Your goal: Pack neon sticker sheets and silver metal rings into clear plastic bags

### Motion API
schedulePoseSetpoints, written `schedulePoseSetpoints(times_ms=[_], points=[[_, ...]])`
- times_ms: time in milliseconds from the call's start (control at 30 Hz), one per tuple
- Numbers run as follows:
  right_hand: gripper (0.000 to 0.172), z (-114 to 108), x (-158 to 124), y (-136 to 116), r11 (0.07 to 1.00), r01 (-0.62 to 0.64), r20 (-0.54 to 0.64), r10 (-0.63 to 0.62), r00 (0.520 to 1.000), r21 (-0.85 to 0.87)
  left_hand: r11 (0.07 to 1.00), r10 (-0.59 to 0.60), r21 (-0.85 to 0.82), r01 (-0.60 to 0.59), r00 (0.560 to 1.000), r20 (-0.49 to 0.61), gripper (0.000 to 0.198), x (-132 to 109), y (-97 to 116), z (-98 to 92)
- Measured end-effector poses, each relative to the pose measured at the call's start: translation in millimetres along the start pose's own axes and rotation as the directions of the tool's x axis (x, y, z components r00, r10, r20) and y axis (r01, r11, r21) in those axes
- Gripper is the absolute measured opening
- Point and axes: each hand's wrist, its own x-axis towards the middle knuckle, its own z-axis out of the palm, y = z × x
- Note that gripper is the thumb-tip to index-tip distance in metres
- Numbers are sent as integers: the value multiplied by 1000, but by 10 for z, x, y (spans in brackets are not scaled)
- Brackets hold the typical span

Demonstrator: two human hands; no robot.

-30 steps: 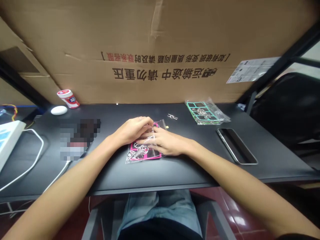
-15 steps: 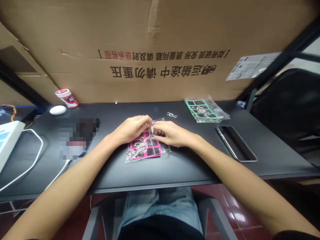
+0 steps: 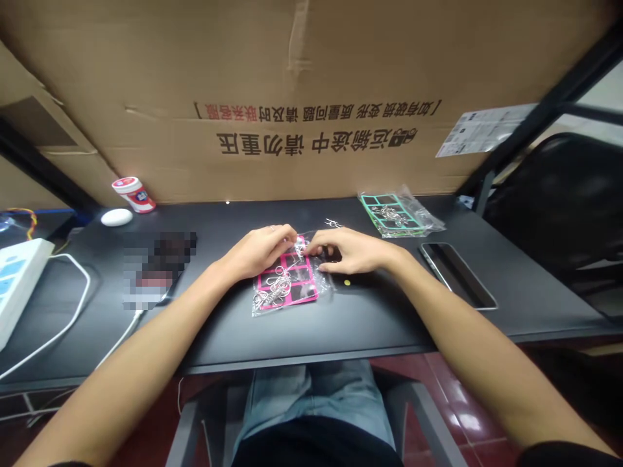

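Note:
A clear plastic bag (image 3: 311, 292) lies near the middle of the black table, with a pink-framed card (image 3: 302, 293) and silver wire pieces (image 3: 279, 285) in or on it. My left hand (image 3: 265, 251) is closed on the bag's upper left edge, thumb and finger together. My right hand (image 3: 345, 251) is at the bag's right side, thumb and fingers apart, with nothing seen between them. A small yellowish disc (image 3: 347, 283) lies just below my right hand. Behind that hand are loose thin silver wires (image 3: 333, 223), partly hidden.
A bag with a green-framed card (image 3: 396, 214) lies at the back right, near a phone (image 3: 457, 275). At the left are a red-and-white jar (image 3: 134, 194), a white oval object (image 3: 117, 217), a blurred-out item and a white cable (image 3: 80, 305). Cardboard (image 3: 311, 172) stands behind.
My right hand has moved right, off the bag's middle, and its fingers have opened. The yellowish disc now shows below it. The view has shifted slightly.

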Motion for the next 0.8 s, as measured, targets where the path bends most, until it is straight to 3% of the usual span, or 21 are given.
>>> schedulePoseSetpoints(times_ms=[100, 300, 467, 633, 733, 800], points=[[24, -39, -3, 12, 995, -85, 23, 84, 996, 55, 1000, -15, 2, 15, 1000, 12, 17, 1, 17, -11], [18, -167, -81, 114, 979, -183, 5, 184, 983, 92, 1000, -12, -4, 12, 1000, 4, 19, 2, 17, -19], [31, -285, -145, 211, 966, -231, 149, 213, 966, 119, 1000, -13, -2, 13, 1000, 7, 18, 6, 7, -13], [20, -294, -136, 208, 944, -305, 226, 273, 935, 124, 1000, -15, -2, 15, 1000, 12, 18, 6, 16, -18], [18, -276, -132, 249, 944, -296, 120, 279, 953, 149, 1000, -27, -4, 27, 999, 23, 18, 7, 18, -23], [17, -256, -123, 321, 941, -298, -74, 312, 947, 158, 1000, -30, 0, 30, 999, 25, 18, 8, 15, -24]])
